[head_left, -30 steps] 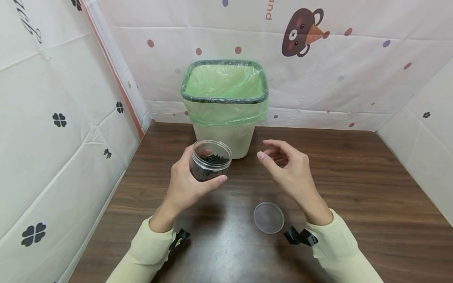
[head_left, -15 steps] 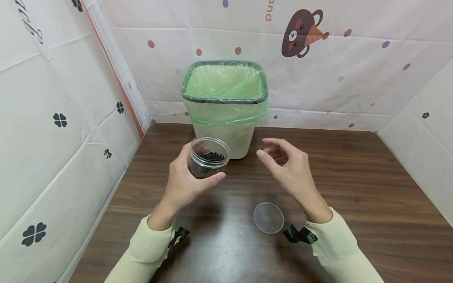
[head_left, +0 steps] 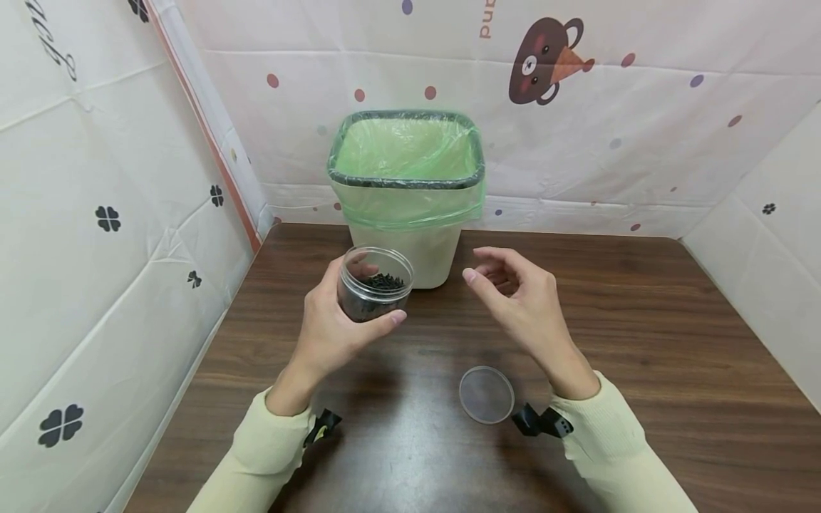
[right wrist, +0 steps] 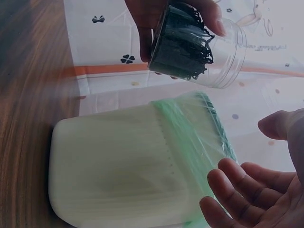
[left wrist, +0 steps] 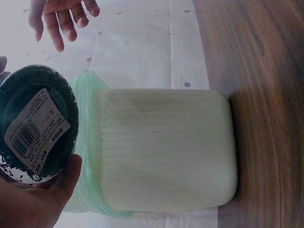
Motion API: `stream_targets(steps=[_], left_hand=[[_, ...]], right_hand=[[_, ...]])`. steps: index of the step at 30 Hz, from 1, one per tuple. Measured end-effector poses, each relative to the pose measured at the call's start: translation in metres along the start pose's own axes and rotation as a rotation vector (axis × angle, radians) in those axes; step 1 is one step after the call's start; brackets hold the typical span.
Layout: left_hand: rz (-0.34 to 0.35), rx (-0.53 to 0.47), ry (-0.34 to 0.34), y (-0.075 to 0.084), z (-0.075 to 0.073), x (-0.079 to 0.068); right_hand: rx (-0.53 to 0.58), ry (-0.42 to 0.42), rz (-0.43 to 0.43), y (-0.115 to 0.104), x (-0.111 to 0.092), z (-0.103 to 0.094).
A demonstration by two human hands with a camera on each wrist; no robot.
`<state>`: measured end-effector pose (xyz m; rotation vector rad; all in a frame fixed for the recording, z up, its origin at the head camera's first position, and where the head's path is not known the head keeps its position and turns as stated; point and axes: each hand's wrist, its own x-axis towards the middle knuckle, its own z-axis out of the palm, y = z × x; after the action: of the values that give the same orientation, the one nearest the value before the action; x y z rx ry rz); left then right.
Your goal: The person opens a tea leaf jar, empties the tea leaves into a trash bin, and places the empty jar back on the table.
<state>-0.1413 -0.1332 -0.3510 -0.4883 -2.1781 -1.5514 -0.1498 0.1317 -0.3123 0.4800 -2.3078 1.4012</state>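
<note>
My left hand (head_left: 327,324) grips a clear, lidless jar (head_left: 367,306), thumb along its near side and fingers round the far side. The jar is partly filled with dark, dry shreds that look like loose tea leaves (head_left: 387,282). It is held up over the table, tilted slightly, in front of the bin. A barcode label (left wrist: 37,130) shows on its underside in the left wrist view. My right hand (head_left: 522,299) hovers to the right of the jar, fingers loosely bent and holding nothing. Below it, a round clear lid (head_left: 486,395) lies on the table.
Behind the jar stands a cream bin (head_left: 426,249) lined with a green bag (head_left: 410,210), its mouth open upward. The brown wooden table (head_left: 641,342) ends at a patterned cloth wall (head_left: 577,157) at the back. Another cloth wall (head_left: 147,235) borders the left side.
My left hand has moved slightly up and left with the jar. The right hand has risen a little. The lid and bin have stayed put.
</note>
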Motion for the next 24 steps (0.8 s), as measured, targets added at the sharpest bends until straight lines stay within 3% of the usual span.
stream_targets(steps=[24], left_hand=[[0.01,-0.017,0.011,0.0,-0.003,0.004]], right_hand=[[0.024,-0.003,0.01,-0.004,0.017,0.003]])
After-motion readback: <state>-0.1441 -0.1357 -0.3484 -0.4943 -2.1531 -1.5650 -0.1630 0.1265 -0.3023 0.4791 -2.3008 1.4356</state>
